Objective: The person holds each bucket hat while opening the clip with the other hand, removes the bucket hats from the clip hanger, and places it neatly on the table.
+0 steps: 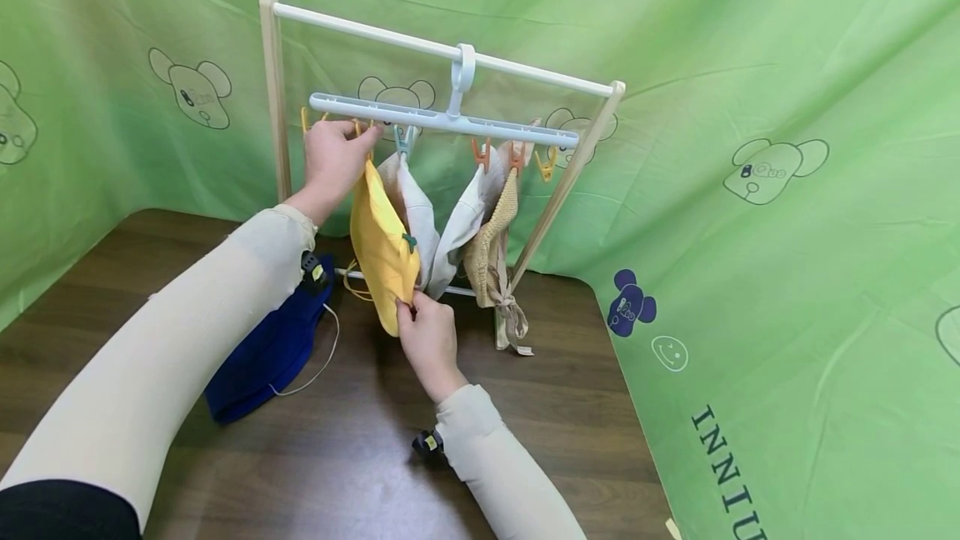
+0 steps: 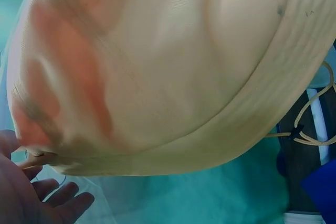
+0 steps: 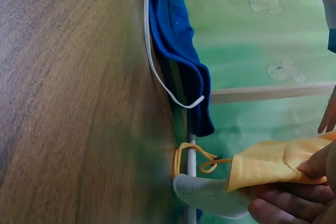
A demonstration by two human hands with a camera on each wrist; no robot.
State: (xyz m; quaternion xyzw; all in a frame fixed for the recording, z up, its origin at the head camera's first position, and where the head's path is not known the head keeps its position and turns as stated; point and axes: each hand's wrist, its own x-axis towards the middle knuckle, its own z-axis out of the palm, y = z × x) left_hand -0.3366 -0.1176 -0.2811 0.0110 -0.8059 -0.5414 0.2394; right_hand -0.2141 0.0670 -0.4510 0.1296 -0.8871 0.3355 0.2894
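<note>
A yellow hat (image 1: 380,240) with a small green patch hangs below the light blue clip hanger (image 1: 420,117), its cord dangling on the left. High on the left, my left hand (image 1: 339,158) pinches a yellow clip (image 1: 357,128) at the hat's top edge, the fingers partly hiding it. In the left wrist view the hat (image 2: 157,77) fills most of the picture, with the fingertips (image 2: 63,192) at its corner. Lower down, my right hand (image 1: 431,340) pinches the hat's bottom edge between thumb and fingers, seen too in the right wrist view on the yellow fabric (image 3: 273,161).
Beside the yellow hat hang a whitish hat (image 1: 422,211) on a blue clip and a woven tan hat (image 1: 491,244) with a ribbon. A yellow clip (image 1: 546,163) hangs at the right end. A blue hat (image 1: 273,348) with white cord lies left, near the rack (image 1: 272,90).
</note>
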